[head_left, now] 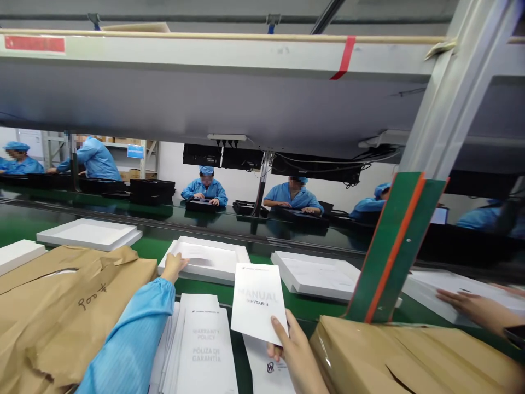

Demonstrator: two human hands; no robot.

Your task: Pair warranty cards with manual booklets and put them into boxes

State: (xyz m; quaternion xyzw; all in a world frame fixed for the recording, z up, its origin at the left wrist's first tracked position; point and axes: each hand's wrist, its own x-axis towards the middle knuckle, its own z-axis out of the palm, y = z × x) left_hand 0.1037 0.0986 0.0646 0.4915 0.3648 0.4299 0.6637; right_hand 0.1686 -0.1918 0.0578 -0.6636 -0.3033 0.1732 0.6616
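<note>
My right hand [296,350] pinches the manual booklet [257,302] upright, long axis vertical; left hand [174,267] rests, fingers loose, on the white tray [213,261].

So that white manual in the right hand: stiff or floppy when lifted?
The manual, pinched at one lower corner by the right hand, stays flat, so probably fairly stiff and light. Its smooth cover could slip.

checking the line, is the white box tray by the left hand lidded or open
Open: the white tray shows its raised rim and inner floor, no lid on it. The left hand rests on its near-left edge.
</note>
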